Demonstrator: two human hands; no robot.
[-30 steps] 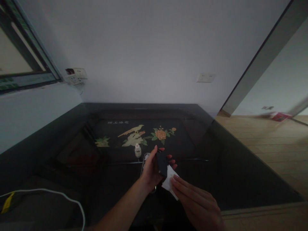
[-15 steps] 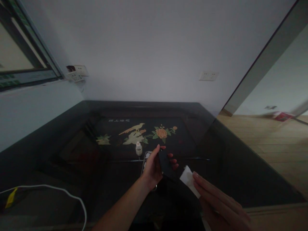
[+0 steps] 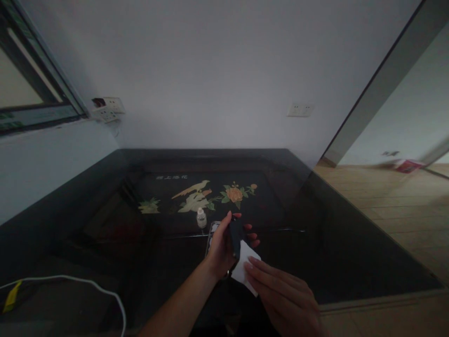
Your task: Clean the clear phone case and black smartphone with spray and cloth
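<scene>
My left hand (image 3: 221, 250) grips a dark, flat phone (image 3: 237, 234) above the table, thumb along one edge and fingertips curling round the other. A folded white tissue (image 3: 244, 267) is pinched under the fingers of my right hand (image 3: 280, 290) and lies against the phone's lower end. Partly hidden behind my left hand, a phone case (image 3: 213, 229) with a pale rim and white patches rests on the table. Just left of it stands a small clear bottle (image 3: 201, 219) with a white cap, upright.
The glossy black table (image 3: 336, 252) bears an inlaid bird and flower picture (image 3: 196, 196). A white cable (image 3: 87, 281) with a yellow tag (image 3: 12, 297) curves across the front left. Behind the table rises a white wall (image 3: 210, 70) with sockets (image 3: 300, 110); wooden floor lies right.
My right hand has moved left with the tissue, from beside the phone onto its lower end. My left hand still grips the phone in nearly the same place.
</scene>
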